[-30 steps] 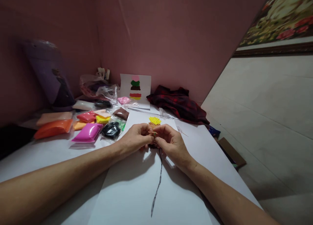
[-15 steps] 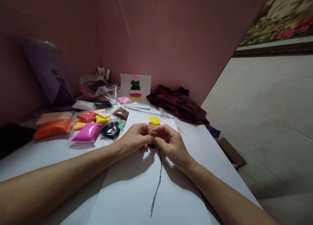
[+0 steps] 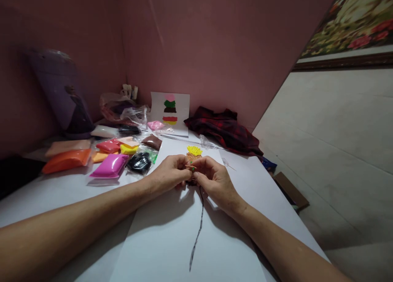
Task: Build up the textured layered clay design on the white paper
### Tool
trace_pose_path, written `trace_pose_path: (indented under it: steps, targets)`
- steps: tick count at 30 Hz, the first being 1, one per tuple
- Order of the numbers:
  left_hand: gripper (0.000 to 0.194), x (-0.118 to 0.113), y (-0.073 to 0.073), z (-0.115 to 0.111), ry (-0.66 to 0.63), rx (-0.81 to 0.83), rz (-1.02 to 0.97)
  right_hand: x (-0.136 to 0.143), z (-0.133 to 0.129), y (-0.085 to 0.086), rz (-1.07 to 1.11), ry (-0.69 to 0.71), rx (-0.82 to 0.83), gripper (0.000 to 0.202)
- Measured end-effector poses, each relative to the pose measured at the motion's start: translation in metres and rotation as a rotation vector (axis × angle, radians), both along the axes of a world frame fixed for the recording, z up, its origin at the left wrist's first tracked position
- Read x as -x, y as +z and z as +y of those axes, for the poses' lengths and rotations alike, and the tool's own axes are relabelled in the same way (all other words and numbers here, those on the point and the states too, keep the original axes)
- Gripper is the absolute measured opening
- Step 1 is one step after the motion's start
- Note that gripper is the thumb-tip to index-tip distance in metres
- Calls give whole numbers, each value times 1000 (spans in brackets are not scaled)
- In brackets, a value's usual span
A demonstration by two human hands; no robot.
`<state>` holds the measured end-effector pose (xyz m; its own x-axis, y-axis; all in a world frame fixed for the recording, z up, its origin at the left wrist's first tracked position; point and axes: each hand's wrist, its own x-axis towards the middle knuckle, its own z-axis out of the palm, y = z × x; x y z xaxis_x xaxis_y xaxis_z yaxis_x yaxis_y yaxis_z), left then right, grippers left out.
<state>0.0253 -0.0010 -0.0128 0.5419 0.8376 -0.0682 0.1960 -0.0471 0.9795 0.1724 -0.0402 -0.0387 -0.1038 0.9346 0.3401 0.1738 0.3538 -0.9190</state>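
Note:
My left hand (image 3: 173,171) and my right hand (image 3: 213,175) meet over the white paper (image 3: 172,237), fingertips pinched together. Between them they hold a small orange-brown piece (image 3: 190,167) with green bits on it. Just beyond the fingers lies a yellow fringed shape (image 3: 194,150) with orange-brown strands below it. Dark brown material shows under my hands, partly hidden. A thin dark twisted strand (image 3: 201,220) runs from there down the paper toward me.
Packets of coloured clay, among them magenta (image 3: 109,166), orange (image 3: 66,161) and black (image 3: 139,162), lie at the left. A card with coloured patches (image 3: 182,106) leans on the wall. Dark red plaid cloth (image 3: 225,128) lies at the back right.
The fingertips have shifted slightly, and more green shows on the small piece between them. Both arms stay almost where they were.

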Motion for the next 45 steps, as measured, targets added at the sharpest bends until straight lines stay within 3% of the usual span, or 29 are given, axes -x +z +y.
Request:
trace_pose_path:
  steps: [16,45]
  targets:
    - [13,0,-3,1,-3,-7,-3,1,0,1,-10,-10,-9,14]
    - [12,0,-7,4,-21,-48,44,-1,-1,1,-246,-77,-74,19]
